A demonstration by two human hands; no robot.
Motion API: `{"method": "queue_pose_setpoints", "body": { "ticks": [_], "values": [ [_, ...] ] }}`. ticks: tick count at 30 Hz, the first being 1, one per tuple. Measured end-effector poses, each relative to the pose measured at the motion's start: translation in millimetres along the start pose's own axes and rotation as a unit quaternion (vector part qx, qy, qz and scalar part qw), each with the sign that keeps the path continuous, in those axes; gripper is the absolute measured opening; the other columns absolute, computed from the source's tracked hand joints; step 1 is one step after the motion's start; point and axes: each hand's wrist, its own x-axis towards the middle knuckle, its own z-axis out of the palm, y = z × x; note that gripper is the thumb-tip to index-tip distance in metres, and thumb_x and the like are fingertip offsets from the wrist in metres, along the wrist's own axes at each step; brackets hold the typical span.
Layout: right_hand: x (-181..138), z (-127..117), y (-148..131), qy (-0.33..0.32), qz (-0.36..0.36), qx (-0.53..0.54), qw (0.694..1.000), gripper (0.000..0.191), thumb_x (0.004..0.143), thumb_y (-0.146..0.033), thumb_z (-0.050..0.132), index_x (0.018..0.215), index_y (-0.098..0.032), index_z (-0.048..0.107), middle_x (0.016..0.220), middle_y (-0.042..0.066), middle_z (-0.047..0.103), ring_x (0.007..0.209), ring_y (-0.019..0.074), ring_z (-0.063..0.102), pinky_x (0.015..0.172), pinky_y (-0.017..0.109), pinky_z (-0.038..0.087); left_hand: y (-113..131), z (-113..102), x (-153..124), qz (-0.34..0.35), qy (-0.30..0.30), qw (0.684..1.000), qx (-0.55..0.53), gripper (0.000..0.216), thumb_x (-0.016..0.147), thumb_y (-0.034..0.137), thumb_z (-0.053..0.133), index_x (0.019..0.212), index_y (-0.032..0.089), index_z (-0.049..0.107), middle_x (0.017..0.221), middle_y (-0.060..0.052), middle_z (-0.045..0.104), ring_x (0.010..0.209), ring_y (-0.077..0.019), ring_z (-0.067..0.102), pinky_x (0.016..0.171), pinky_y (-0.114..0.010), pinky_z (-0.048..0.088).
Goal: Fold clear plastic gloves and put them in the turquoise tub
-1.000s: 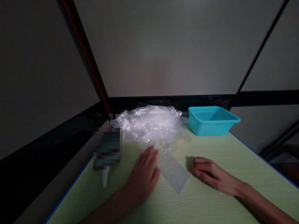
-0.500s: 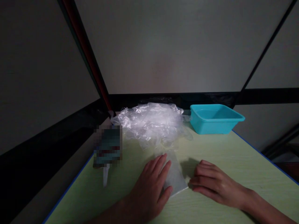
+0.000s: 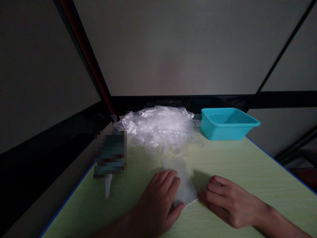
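A flat, clear plastic bag lies on the table in front of me. My left hand rests on its left side, fingers stretched out and the thumb apart near the bag's lower edge. At the bag's right corner is my right hand, its fingers curled and the fingertips closed at that corner. The pinch itself is partly hidden. Just beyond the flat bag sits a crumpled heap of clear plastic bags, whose lower edge meets the bag's far end.
A turquoise plastic basin stands at the back right of the pale green table. At the left edge lies a blurred-out object with a whitish strip below it. A panelled wall rises behind.
My right hand has turned slightly, and its fingertips have come closer to the bag's corner. My left hand has slid a little towards me on the bag. The view has shifted slightly.
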Motion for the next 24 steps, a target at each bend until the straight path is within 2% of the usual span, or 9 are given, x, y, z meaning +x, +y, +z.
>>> {"method": "queue_pose_setpoints", "body": {
  "ticks": [9, 12, 15, 18, 20, 24],
  "values": [
    [1.9, 3.9, 0.7, -0.016, 0.003, 0.009, 1.0, 0.028, 0.087, -0.008, 0.033, 0.069, -0.016, 0.054, 0.058, 0.001, 0.052, 0.054, 0.014, 0.041, 0.055, 0.031, 0.03, 0.8, 0.1, 1.7, -0.007, 0.001, 1.0, -0.015, 0.039, 0.076, 0.032, 0.054, 0.11, 0.014, 0.049, 0.112, -0.011, 0.052, 0.101, -0.0264, 0.045, 0.091, -0.042, 0.036],
    [0.7, 6.4, 2.4, -0.024, 0.007, 0.011, 1.0, 0.029, 0.088, -0.01, 0.033, 0.071, -0.017, 0.055, 0.061, 0.002, 0.057, 0.055, 0.0136, 0.045, 0.055, 0.03, 0.034, 1.2, -0.4, 2.0, -0.006, 0.005, 1.0, -0.015, 0.038, 0.075, 0.031, 0.055, 0.108, 0.015, 0.049, 0.11, -0.01, 0.052, 0.1, -0.0261, 0.046, 0.089, -0.042, 0.037],
    [-1.3, 8.1, 3.7, -0.017, 0.003, 0.015, 1.0, 0.027, 0.089, -0.012, 0.033, 0.081, -0.015, 0.058, 0.083, 0.005, 0.065, 0.071, 0.0148, 0.055, 0.065, 0.03, 0.042, 2.1, -2.1, 2.4, 0.003, 0.014, 1.0, -0.017, 0.034, 0.073, 0.029, 0.056, 0.104, 0.014, 0.052, 0.107, -0.01, 0.054, 0.097, -0.0256, 0.047, 0.087, -0.041, 0.039],
    [-2.0, 8.6, 4.5, -0.02, -0.014, 0.003, 1.0, 0.029, 0.09, -0.014, 0.031, 0.088, -0.013, 0.06, 0.107, 0.007, 0.061, 0.1, 0.0187, 0.054, 0.086, 0.033, 0.043, 3.4, -3.7, 2.4, 0.026, 0.025, 0.999, -0.022, 0.029, 0.073, 0.027, 0.056, 0.098, 0.014, 0.054, 0.102, -0.01, 0.057, 0.094, -0.0248, 0.05, 0.084, -0.04, 0.041],
    [-1.5, 8.3, 4.4, -0.03, -0.014, -0.007, 0.999, 0.03, 0.089, -0.013, 0.031, 0.085, -0.012, 0.061, 0.112, 0.01, 0.059, 0.108, 0.0206, 0.05, 0.093, 0.036, 0.041, 3.8, -3.9, 2.1, 0.042, 0.033, 0.998, -0.03, 0.025, 0.072, 0.026, 0.056, 0.095, 0.015, 0.054, 0.098, -0.009, 0.058, 0.09, -0.024, 0.051, 0.081, -0.039, 0.042],
    [0.0, 6.6, 3.3, -0.04, 0.017, 0.012, 0.999, 0.028, 0.085, -0.008, 0.032, 0.087, -0.011, 0.06, 0.109, 0.013, 0.061, 0.108, 0.0201, 0.051, 0.094, 0.037, 0.043, 2.0, -2.2, 1.5, 0.066, 0.057, 0.995, -0.052, 0.024, 0.071, 0.029, 0.054, 0.092, 0.016, 0.055, 0.091, -0.009, 0.059, 0.085, -0.0225, 0.053, 0.076, -0.037, 0.044]
  ]
}}
